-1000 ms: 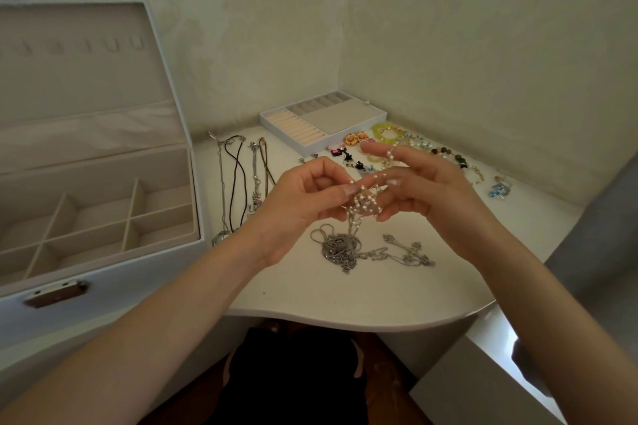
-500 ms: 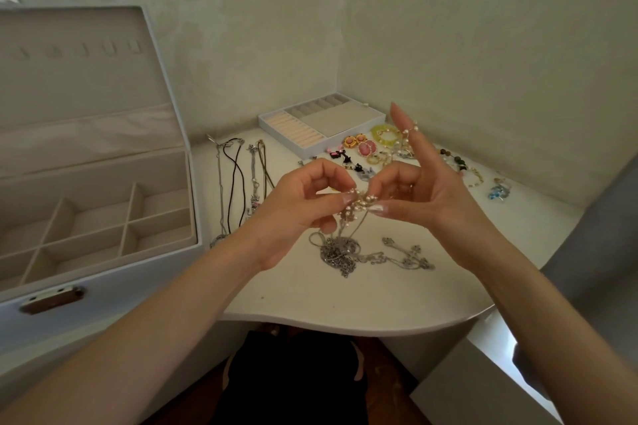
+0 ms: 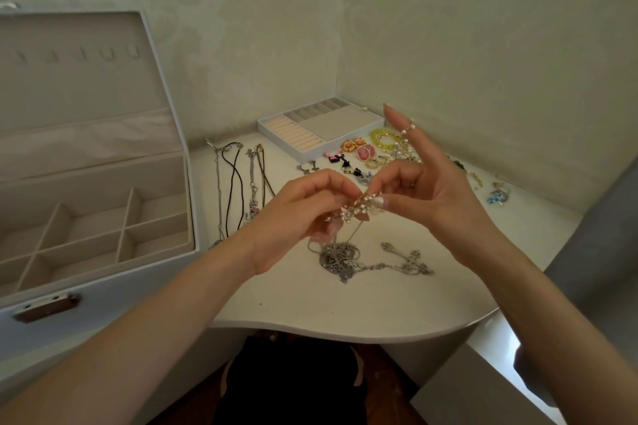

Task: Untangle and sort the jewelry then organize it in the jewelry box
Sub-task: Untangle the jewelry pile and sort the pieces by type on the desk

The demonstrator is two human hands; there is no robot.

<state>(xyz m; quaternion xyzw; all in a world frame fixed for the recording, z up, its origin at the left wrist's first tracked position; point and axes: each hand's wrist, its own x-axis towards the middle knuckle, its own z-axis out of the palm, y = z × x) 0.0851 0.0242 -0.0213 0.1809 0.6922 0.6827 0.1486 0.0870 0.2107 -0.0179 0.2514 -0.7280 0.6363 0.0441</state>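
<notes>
Head view: pearl strand [image 3: 366, 205] worked loose above the table [image 3: 345, 307].
Left hand [image 3: 297, 214] pinches the beaded knot. Right hand [image 3: 438, 197] nips it with the thumb, and its raised forefinger carries a loop, probably to keep the strand taut and clear of the silver chain tangle [image 3: 340, 257] trailing below. The open jewelry box [image 3: 155, 179] waits at left. A second earlier that forefinger lay folded over the knot.

Our left grip [image 3: 297, 214] and right grip [image 3: 431, 197] pinched a pearl strand [image 3: 362, 206] above the silver tangle [image 3: 340, 257] on the counter [image 3: 310, 307], near the open jewelry box [image 3: 138, 293].
</notes>
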